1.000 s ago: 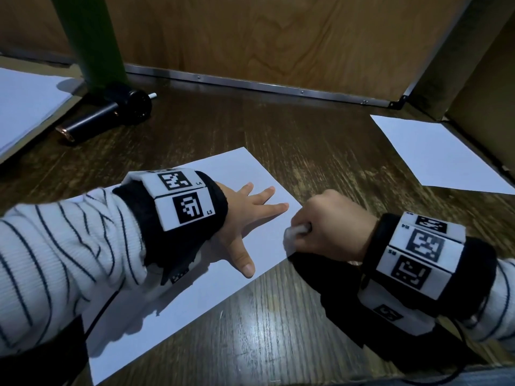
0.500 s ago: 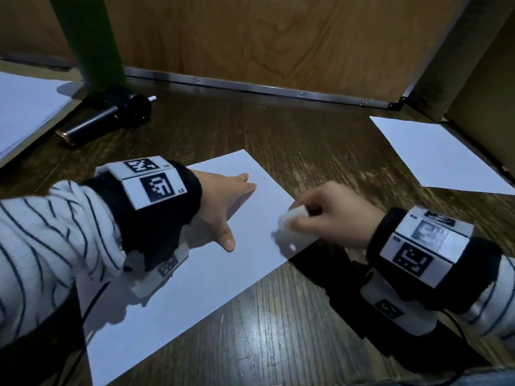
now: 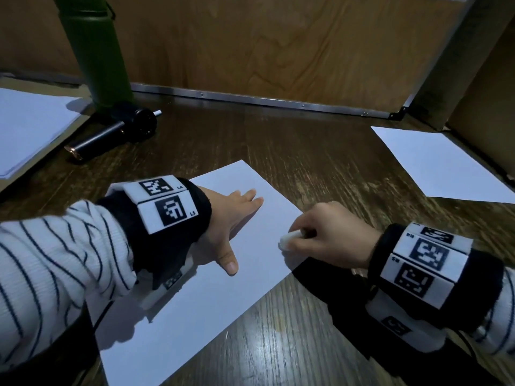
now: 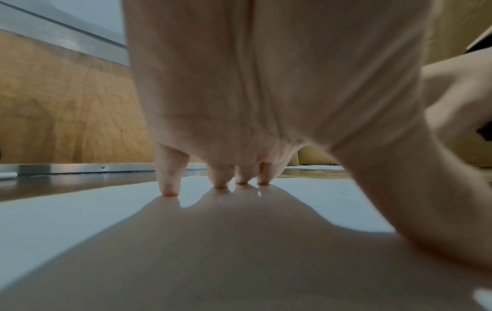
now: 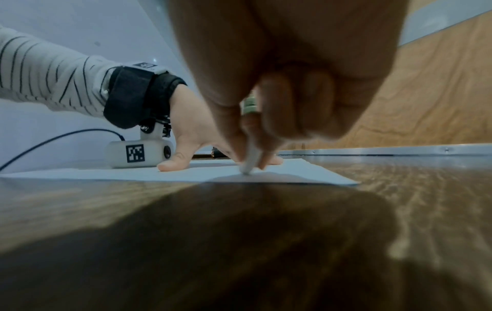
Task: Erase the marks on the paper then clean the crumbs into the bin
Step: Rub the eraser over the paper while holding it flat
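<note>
Two hands at work over one white sheet of paper [image 3: 200, 296], lying askew on the dark wooden tabletop [image 3: 306, 168]. Left hand [image 3: 231, 218] spread flat on the sheet's upper part, fingers [image 4: 167, 185] straight with tips pressing down and thumb splayed toward the near side; likely there to pin the paper so rubbing does not drag or crease it. Right hand [image 3: 328, 240] curled, thumb and forefinger pinching a small white eraser [image 3: 288, 240], the other fingers tucked in behind. Eraser tip [image 5: 247, 166] down on the paper close to its right edge, tilted rather than upright, probably to bring a corner to bear on a small spot. Pinning hand just beside the rubbing spot, not touching the other hand.

Paper itself plain and flat, no curl at the corners visible. No pencil marks to be made out from the head view, whether gone or too faint to tell. No crumbs clearly visible either. No bin in any view.

Elsewhere: a green cylinder [image 3: 94, 57] standing at the back left, a dark tube-shaped object [image 3: 111, 135] lying at its foot, a second loose sheet [image 3: 440, 165] well apart at the right, more paper [image 3: 30, 126] at the far left.
</note>
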Demonstrator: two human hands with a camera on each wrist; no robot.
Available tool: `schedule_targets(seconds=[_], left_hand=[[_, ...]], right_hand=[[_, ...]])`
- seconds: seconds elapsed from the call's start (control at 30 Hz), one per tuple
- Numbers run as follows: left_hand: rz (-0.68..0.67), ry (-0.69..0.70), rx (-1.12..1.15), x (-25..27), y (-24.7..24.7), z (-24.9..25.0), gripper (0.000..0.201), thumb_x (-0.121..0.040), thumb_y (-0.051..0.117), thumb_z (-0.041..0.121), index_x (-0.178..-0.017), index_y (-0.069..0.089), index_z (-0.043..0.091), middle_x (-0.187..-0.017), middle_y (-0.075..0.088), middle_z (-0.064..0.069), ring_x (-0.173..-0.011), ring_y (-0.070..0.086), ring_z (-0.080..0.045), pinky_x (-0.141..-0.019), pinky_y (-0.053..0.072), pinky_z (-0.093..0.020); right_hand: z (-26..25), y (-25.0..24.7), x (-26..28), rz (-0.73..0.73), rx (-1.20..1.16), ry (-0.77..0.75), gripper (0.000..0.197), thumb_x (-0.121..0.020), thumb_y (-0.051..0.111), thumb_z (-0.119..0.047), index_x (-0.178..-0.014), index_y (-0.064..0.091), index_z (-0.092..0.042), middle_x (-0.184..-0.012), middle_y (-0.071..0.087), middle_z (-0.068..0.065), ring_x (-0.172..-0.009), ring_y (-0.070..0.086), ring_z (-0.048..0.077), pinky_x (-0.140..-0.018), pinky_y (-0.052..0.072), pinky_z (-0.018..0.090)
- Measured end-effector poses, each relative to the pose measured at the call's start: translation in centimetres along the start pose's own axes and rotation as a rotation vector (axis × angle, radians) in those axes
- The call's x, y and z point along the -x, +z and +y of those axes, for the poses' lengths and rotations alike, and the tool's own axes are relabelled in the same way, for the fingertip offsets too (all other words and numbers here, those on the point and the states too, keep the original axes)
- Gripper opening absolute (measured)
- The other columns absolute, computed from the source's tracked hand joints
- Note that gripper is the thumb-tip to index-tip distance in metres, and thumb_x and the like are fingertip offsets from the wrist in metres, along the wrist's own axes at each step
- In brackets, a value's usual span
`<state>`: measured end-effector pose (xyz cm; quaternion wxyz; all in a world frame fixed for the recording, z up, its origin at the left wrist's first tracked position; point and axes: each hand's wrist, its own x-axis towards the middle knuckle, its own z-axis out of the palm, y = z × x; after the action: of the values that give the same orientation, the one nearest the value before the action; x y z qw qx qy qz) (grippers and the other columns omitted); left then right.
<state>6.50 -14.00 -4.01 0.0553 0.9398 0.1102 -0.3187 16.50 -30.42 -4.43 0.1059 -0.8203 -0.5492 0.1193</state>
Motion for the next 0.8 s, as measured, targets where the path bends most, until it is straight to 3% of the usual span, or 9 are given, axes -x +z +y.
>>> schedule_targets(seconds=[0.03,0.13,0.3,0.37,0.47,0.57,0.63,0.7,0.8], left_hand=[[-0.002,0.0,0.001,0.0,0.0,0.0,0.136,-0.06,0.077,0.058,-0.146,-0.024,0.026,-0.155,-0.026,0.007,-0.145,-0.018,-0.015,-0.119,0.005,-0.047],[-0.005,-0.006,0.0,0.1,0.0,0.1,0.138,-0.06,0.077,0.059,-0.145,-0.025,0.025,-0.155,-0.027,0.007,-0.144,-0.018,-0.014,-0.12,0.006,-0.046],[0.001,-0.019,-0.02,-0.2,0.1,0.0,0.139,-0.06,0.077,0.059,-0.145,-0.026,0.022,-0.154,-0.028,0.005,-0.145,-0.017,-0.014,-0.12,0.008,-0.044],[0.003,-0.016,-0.008,-0.3,0.1,0.0,0.138,-0.06,0.077,0.058,-0.145,-0.025,0.021,-0.154,-0.028,0.005,-0.144,-0.017,-0.014,-0.118,0.007,-0.042],[0.0,-0.002,0.016,0.0,0.1,0.0,0.134,-0.063,0.077,0.055,-0.147,-0.022,0.021,-0.155,-0.025,0.006,-0.145,-0.016,-0.013,-0.118,0.006,-0.039],[0.11,-0.022,0.127,0.5,-0.7,-0.8,0.105,-0.075,0.073,0.047,-0.151,0.004,0.024,-0.159,0.007,0.007,-0.145,0.015,-0.016,-0.116,0.021,-0.035],[0.289,-0.106,0.174,0.6,-1.5,-2.1,0.08,-0.084,0.065,0.041,-0.148,0.022,0.02,-0.151,0.032,0.002,-0.135,0.036,-0.019,-0.107,0.031,-0.029],[0.39,-0.237,0.182,0.7,-2.2,-3.5,0.069,-0.087,0.062,0.038,-0.145,0.03,0.015,-0.145,0.038,-0.006,-0.129,0.042,-0.025,-0.101,0.036,-0.03],[0.304,-0.372,0.2,1.1,-2.0,-4.4,0.076,-0.082,0.066,0.044,-0.143,0.029,0.018,-0.144,0.032,-0.009,-0.126,0.043,-0.031,-0.097,0.042,-0.035]], right_hand=[[0.6,0.0,-0.3,0.029,0.035,0.048,0.028,-0.08,0.054,-0.024,-0.059,0.054,-0.005,-0.062,0.051,0.016,-0.061,0.043,0.027,-0.058,0.039,0.032],[1.7,-0.5,-0.9,0.134,0.091,0.199,0.033,-0.076,0.049,-0.018,-0.05,0.031,-0.009,-0.053,0.034,0.006,-0.06,0.034,0.029,-0.051,0.029,0.031],[-0.1,0.1,0.0,0.001,0.021,0.011,0.032,-0.078,0.051,-0.025,-0.056,0.037,-0.005,-0.058,0.035,0.016,-0.06,0.028,0.026,-0.057,0.037,0.035],[0.6,-0.1,-0.4,0.051,0.029,0.138,0.029,-0.073,0.045,-0.022,-0.052,0.033,-0.006,-0.055,0.032,0.01,-0.058,0.029,0.028,-0.054,0.035,0.035],[1.3,-0.7,-0.8,0.085,0.036,0.255,0.033,-0.08,0.046,-0.017,-0.053,0.029,-0.009,-0.054,0.032,0.005,-0.055,0.03,0.025,-0.051,0.027,0.031],[1.3,-0.8,-1.0,0.124,-0.143,0.253,0.034,-0.09,0.05,-0.025,-0.059,0.041,-0.013,-0.058,0.043,-0.001,-0.055,0.04,0.011,-0.048,0.028,0.02],[1.3,-0.6,-1.2,0.098,-0.272,0.276,0.029,-0.094,0.044,-0.03,-0.072,0.044,-0.011,-0.075,0.054,0.003,-0.066,0.049,0.019,-0.058,0.035,0.026],[1.1,-0.4,-1.2,0.023,-0.304,0.285,0.029,-0.097,0.039,-0.03,-0.072,0.04,-0.016,-0.091,0.06,0.008,-0.073,0.052,0.022,-0.066,0.038,0.027],[0.7,-0.4,-0.9,-0.037,-0.252,0.252,0.029,-0.098,0.037,-0.031,-0.07,0.037,-0.023,-0.078,0.054,-0.003,-0.065,0.047,0.009,-0.057,0.035,0.024]])
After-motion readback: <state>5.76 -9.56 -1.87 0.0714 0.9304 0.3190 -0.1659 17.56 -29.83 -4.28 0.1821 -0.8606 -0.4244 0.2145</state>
